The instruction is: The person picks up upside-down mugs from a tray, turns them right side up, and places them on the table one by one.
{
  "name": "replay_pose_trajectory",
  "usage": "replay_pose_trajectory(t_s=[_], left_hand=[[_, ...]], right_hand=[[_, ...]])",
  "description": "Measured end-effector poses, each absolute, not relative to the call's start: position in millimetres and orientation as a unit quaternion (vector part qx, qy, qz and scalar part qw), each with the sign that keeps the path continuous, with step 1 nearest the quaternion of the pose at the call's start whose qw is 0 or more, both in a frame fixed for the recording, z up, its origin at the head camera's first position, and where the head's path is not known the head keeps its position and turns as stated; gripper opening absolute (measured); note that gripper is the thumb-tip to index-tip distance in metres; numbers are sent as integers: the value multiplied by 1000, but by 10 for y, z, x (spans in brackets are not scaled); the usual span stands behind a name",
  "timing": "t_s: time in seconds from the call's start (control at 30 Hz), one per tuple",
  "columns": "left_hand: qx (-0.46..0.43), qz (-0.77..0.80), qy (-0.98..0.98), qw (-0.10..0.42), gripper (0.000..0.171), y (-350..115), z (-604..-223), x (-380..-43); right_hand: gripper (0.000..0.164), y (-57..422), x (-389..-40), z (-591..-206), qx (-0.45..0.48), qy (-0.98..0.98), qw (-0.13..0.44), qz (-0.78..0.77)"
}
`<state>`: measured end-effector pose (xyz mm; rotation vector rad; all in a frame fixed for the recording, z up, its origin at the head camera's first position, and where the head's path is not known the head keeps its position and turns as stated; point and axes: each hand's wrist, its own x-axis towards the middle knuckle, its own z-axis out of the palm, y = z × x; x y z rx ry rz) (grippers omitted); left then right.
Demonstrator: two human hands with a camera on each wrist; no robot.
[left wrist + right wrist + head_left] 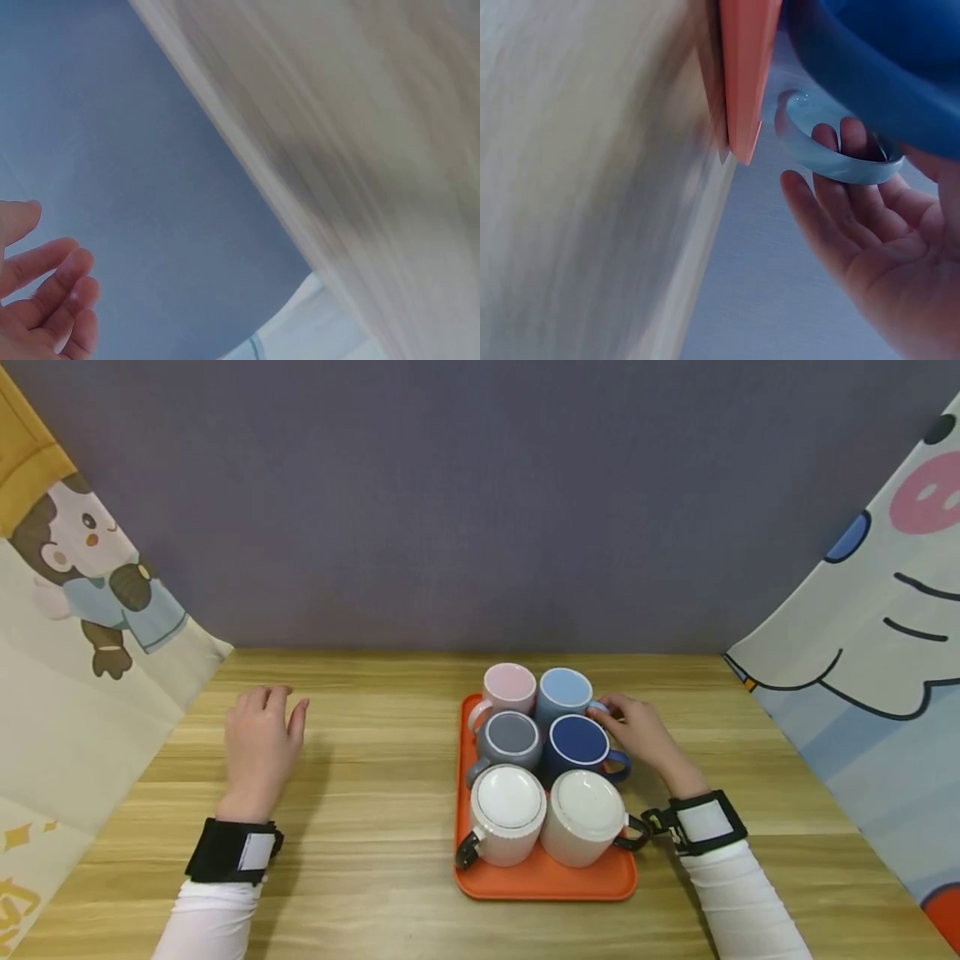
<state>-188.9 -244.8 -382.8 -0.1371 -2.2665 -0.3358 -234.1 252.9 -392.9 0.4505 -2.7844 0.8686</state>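
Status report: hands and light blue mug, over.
Right hand gripping handle of light blue mug. Left hand empty. Mug at far right of orange tray; navy mug close on near side.

1. We see a pink round mug (510, 685), a light-blue round mug (566, 690), a grey round mug (513, 733) and a navy-blue round mug (577, 740).
2. We find two white round mugs (508, 810) with black handles (468, 852).
3. We have an orange rectangular tray (547, 883).
4. We notice a streaky-grained, yellow-brown wood tabletop (367, 827) and a plain grey-violet fabric backdrop (480, 510).
5. Our white fabric hanging (75, 718) shows a cartoon figure (86, 543) in pale blue.
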Motion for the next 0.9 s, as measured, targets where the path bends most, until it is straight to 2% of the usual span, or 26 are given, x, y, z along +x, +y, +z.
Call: replay_pose_trajectory(t_s=[0.7,0.9], left_hand=[[-54,-139,-903,404,27,-2473,-3760,-1868],[-64,-132,-903,405,27,-2455,-3768,-1863]], right_hand=[[31,2512,-2361,-3881,116,-925,54,359],[33,2486,-2362,-3880,104,-923,58,365]])
